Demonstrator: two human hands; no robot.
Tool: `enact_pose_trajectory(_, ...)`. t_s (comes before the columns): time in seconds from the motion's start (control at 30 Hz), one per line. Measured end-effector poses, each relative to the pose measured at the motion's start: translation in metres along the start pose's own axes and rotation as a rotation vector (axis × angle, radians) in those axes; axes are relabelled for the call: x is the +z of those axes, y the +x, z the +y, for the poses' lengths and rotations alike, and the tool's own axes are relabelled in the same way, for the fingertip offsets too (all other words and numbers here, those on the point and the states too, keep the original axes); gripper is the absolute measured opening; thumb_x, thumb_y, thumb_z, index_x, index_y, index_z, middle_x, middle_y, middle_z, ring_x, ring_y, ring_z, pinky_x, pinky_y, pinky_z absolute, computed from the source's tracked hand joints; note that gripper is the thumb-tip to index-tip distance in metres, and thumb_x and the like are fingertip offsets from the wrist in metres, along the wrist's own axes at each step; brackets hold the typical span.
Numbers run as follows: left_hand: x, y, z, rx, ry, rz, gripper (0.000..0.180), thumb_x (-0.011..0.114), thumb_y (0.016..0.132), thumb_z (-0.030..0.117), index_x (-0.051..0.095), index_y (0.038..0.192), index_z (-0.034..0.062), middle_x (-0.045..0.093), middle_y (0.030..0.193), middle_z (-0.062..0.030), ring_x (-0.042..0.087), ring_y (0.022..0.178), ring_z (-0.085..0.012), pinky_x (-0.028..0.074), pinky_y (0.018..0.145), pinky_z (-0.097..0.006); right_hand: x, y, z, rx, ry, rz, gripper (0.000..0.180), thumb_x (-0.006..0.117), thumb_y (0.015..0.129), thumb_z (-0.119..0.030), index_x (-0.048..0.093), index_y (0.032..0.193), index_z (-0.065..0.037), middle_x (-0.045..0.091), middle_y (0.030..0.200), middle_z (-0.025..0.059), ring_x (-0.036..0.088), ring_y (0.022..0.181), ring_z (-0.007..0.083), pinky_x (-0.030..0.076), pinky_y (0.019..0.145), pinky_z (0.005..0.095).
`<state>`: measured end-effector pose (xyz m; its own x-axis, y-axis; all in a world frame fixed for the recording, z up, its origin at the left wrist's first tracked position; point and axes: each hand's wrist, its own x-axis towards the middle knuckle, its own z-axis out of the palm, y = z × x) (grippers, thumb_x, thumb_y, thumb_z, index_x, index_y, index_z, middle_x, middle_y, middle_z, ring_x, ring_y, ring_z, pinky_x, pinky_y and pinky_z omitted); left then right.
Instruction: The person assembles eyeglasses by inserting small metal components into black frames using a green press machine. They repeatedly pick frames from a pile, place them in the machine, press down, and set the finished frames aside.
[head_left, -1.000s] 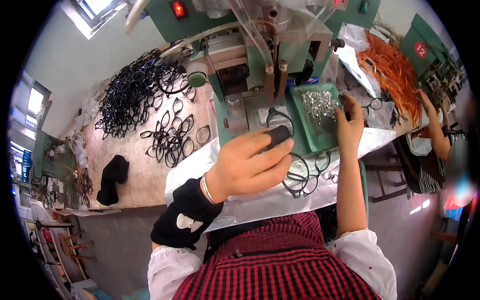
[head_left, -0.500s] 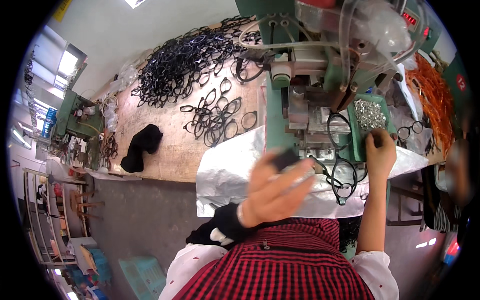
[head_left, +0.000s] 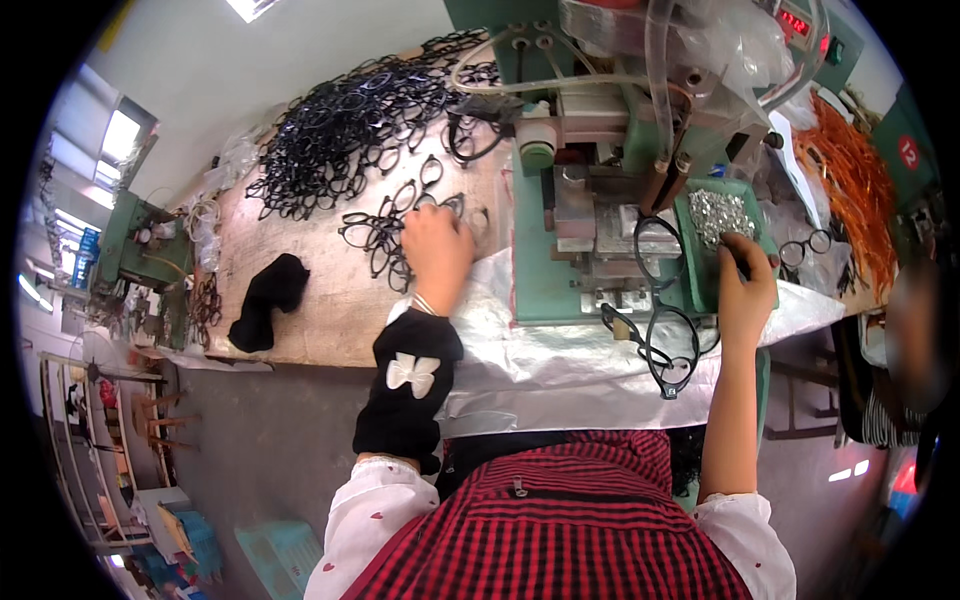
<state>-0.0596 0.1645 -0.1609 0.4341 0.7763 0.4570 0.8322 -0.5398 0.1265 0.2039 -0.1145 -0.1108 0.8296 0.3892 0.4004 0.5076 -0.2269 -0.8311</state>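
Left hand [head_left: 437, 243] is laid on black frames [head_left: 385, 235] on the bench [head_left: 310, 290], fingers curled, grip unclear; frames judged light, thin, snag-prone, best pinched at the bridge; right hand [head_left: 745, 290] fingers dipped in the tray [head_left: 700, 270].

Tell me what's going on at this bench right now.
A person sits at a green machine handling black eyeglass frames. The left hand reaches onto the wooden table, resting on a small cluster of frames below the big pile. The right hand is at the green tray of small metal parts. Several frames lie at the machine's front edge.
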Motion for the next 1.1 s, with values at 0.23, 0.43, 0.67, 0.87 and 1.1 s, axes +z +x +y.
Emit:
enact_pose_trajectory(0.23,-0.052,0.032,-0.022,0.393,-0.369,0.085,0.014,0.069,0.077,0.005,0.071,0.091,0.0059,0.066,0.109,-0.0114,0.057,0.104,-0.0331,0.045,0.086,-0.040,-0.076,-0.038,0.032,-0.077,-0.270,0.140,0.016,0.067,0.082,0.002,0.070,0.097,0.001,0.069,0.095,0.0087,0.064,0.090,0.0202,0.048,0.086,0.0308)
enact_pose_trajectory(0.43,-0.025,0.028,-0.023,0.697,-0.229,-0.287,0.026,0.062,0.070,0.000,0.072,0.093,0.0079,0.060,0.130,-0.0095,0.056,0.111,-0.0311,0.049,0.091,-0.039,-0.051,-0.022,-0.033,-0.052,0.132,-0.107,0.017,0.068,0.080,0.001,0.070,0.097,0.001,0.069,0.096,0.0083,0.063,0.092,0.0172,0.047,0.087,0.0291)
enact_pose_trajectory(0.67,-0.030,0.043,0.003,0.423,-0.423,0.188,0.006,0.061,0.084,0.003,0.062,0.090,0.0024,0.063,0.101,-0.0140,0.058,0.088,-0.0326,0.046,0.079,-0.038,0.036,0.023,-0.093,0.057,0.580,-0.287,0.037,0.072,0.077,-0.003,0.061,0.111,0.002,0.067,0.088,0.0048,0.062,0.087,0.0109,0.046,0.082,0.0250)
enact_pose_trajectory(0.87,-0.094,-0.008,0.061,-0.209,-1.115,0.331,0.013,0.051,0.102,0.016,0.050,0.104,0.0035,0.052,0.093,-0.0045,0.049,0.077,-0.0098,0.043,0.068,-0.025,0.034,0.007,-0.097,0.155,0.785,-0.263,0.040,0.068,0.080,0.004,0.057,0.119,0.002,0.066,0.087,0.0012,0.059,0.084,0.0064,0.044,0.079,0.0207)
enact_pose_trajectory(1.1,-0.186,0.031,0.127,0.420,-1.316,0.400,0.017,0.052,0.098,0.003,0.049,0.114,0.0016,0.064,0.106,-0.0170,0.065,0.094,-0.0212,0.053,0.076,-0.027,0.028,0.006,-0.123,0.288,0.964,-0.305,0.047,0.068,0.081,0.003,0.054,0.125,0.003,0.067,0.094,0.0052,0.061,0.087,0.0098,0.046,0.084,0.0226)
